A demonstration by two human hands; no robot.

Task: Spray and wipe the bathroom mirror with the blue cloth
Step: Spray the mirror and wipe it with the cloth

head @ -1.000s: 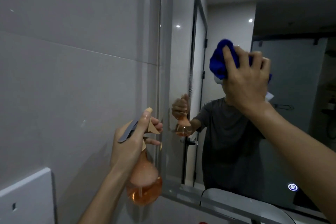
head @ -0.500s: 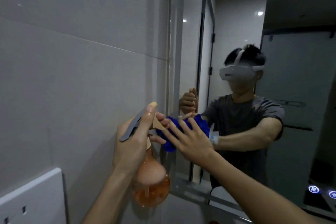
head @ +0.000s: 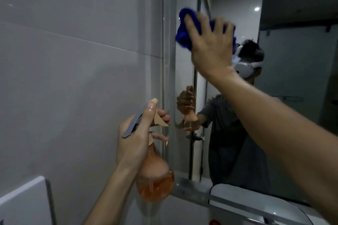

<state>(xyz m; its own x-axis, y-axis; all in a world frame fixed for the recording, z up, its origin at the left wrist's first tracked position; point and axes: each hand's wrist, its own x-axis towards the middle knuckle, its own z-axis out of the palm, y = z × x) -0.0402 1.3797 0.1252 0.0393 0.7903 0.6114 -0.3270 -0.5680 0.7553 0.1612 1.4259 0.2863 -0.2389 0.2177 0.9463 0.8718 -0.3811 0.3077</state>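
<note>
Mirror (head: 292,115): wall-mounted, fills the right of the view; its left vertical edge (head: 165,60) runs from top to bottom, its lower edge crosses just below the spray bottle's level. Reflects a person in a dark shirt, a door frame, a ceiling light.

Blue cloth (head: 184,34): bunched, pressed on the glass in the upper left part of the mirror, just beside the left edge. Much open glass lies to the right and below it.

Right hand (head: 210,49): fingers spread wide and flat over the cloth, pressing it to the mirror; blurred. Forearm crosses the glass diagonally from lower right.

Left hand (head: 135,142): curled round the neck of the spray bottle, thumb along the grey top, fingers at the trigger. Held in front of the mirror's left edge, well below the cloth.

Spray bottle (head: 155,181): orange, translucent, bulb-shaped, partly filled with liquid; nozzle toward the mirror.

Tiled wall (head: 73,78): glossy grey, large tiles, adjoins the mirror on the left.

White panel (head: 23,202): bottom left corner, against the wall.

White rounded fixture (head: 247,199): below the mirror, bottom right; kind not clear.
</note>
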